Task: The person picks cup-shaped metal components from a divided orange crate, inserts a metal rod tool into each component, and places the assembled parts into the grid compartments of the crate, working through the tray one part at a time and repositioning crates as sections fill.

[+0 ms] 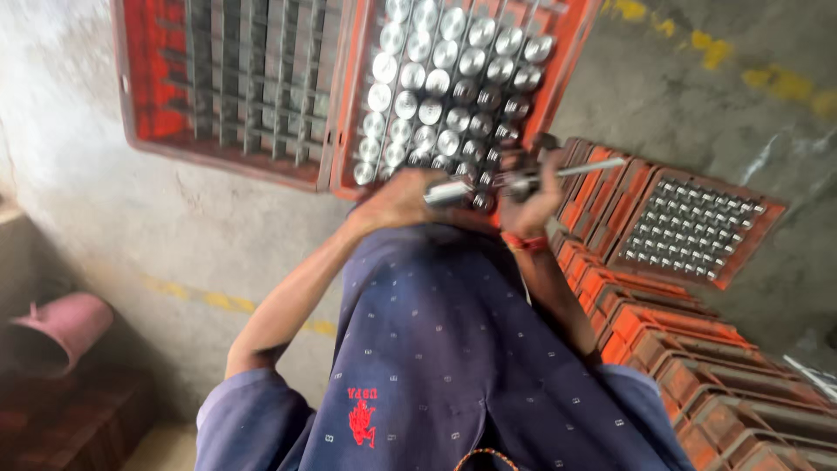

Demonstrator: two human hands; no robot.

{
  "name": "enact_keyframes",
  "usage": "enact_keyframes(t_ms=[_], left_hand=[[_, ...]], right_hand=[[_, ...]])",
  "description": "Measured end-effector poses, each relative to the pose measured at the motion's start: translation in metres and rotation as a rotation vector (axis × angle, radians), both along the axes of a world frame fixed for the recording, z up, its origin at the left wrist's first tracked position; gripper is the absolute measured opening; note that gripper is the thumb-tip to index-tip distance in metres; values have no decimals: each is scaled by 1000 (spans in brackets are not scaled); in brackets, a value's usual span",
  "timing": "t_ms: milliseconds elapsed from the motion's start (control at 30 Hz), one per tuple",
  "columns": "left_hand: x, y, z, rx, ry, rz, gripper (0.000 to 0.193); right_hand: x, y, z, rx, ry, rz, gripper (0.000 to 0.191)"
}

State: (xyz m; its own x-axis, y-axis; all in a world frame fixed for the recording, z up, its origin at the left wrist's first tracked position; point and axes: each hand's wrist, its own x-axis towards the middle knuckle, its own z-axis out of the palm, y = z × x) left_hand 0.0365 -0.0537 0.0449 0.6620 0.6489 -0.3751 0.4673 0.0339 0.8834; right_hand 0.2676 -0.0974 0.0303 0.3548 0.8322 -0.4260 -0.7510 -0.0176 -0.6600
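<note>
floor: rough grey concrete floor [680, 96], worn yellow line markings [789, 85] | stuff around: stacked orange crates [697, 349] on the right, pink bucket [57, 331] tipped over left | light: dim-ish daylight

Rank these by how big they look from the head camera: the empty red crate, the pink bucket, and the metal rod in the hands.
1. Empty red crate, clearly the largest.
2. Pink bucket, lying on its side at the left and partly in shadow.
3. Metal rod, thin and blurred; its true size is unsure because it is nearer the camera.
</note>
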Motion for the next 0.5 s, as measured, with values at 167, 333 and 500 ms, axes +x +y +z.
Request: enact_keyframes(t_ms=[167,333,500], left_hand=[[0,112,-46,376,338,305,55],[15,198,-66,821,188,222,73],[31,207,-64,762,-67,264,53]], right_hand=[[59,25,-6,104,-88,-216,37],[44,27,-22,59,101,-220,38],[21,19,-41,26,-30,-120,35]])
